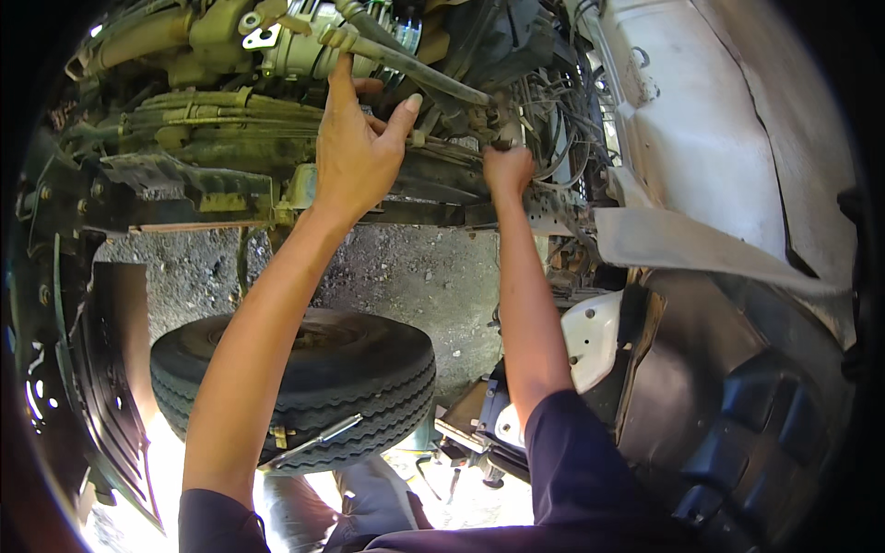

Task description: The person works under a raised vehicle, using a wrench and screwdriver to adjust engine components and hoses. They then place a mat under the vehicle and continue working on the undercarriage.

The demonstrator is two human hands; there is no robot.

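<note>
Here, left hand (358, 152): yours is unclenched, index finger raised to the underside of the long tube and apparently touching it, thumb held clear; the pose suits feeling or steadying more than bearing weight.
Long tube (410, 68): slopes across the upper middle of the engine bay, from beside the silver housing (313, 46), near the bay's upper edge, down to the dark fitting (493, 115); its length likely explains why your hands work apart.
Right hand (509, 170): yours curls closely just below the fitting; the fingertips are hidden, so whether they grasp anything cannot be told.
Cables (556, 170): loop just right of that hand, which probably explains your narrow, folded approach.
Dark rail (429, 214): crosses between your body and the engine parts; both forearms extend beyond its near edge, presumably the direct way in.
Tyre (304, 392): lies on its side below the rail, well apart from your hands.
Metal rod (318, 441): slants across the tyre's near edge; what supports it is unclear.
</note>
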